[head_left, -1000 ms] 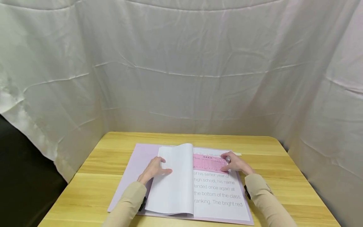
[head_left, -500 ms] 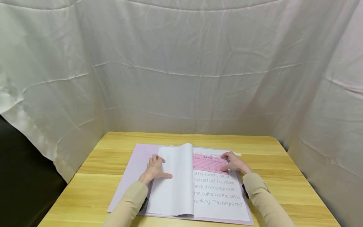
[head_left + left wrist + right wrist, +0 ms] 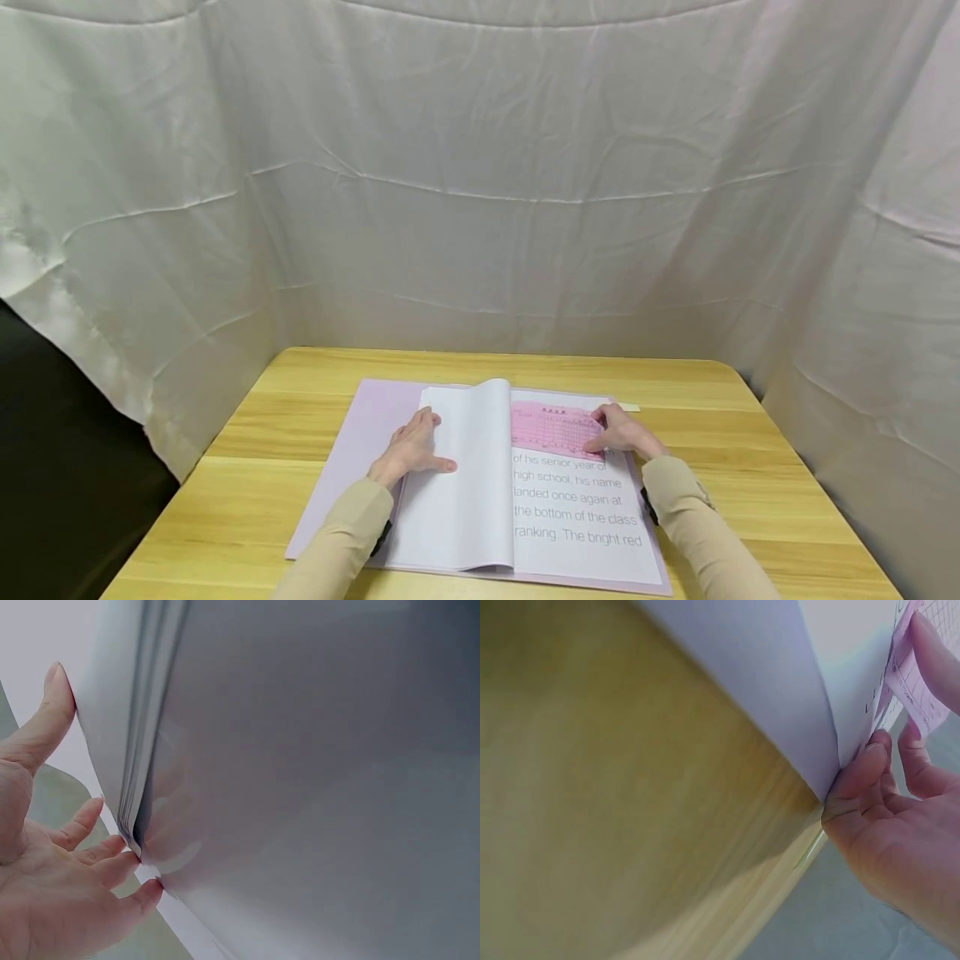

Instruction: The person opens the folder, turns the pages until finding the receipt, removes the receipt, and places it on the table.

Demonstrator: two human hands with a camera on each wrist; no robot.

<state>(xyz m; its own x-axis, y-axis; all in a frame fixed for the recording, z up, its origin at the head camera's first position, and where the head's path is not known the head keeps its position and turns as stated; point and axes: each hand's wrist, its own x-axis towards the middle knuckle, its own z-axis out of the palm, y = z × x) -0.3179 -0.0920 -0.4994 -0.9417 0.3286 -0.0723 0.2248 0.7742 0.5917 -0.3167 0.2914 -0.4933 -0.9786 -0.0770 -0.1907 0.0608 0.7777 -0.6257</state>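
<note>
A large book with a pale purple cover lies spread on the table, its white left page curving up toward the spine. My left hand rests on that page's outer edge, thumb out over the paper; in the left wrist view its fingertips touch the page edges, fingers spread. Across the upper part of the printed right page is a pink printed slip. My right hand pinches the slip's right end between thumb and finger, and the right wrist view shows that end bent up.
The wooden table extends on both sides of the book. A pale yellow strip shows at the book's upper right edge. Grey-white curtains hang behind and beside the table. Something black is at lower left.
The pink slip has bowed, its far edge shifting away from me over the printed text. My left hand has slid slightly nearer along the page edge. The right hand has hardly moved.
</note>
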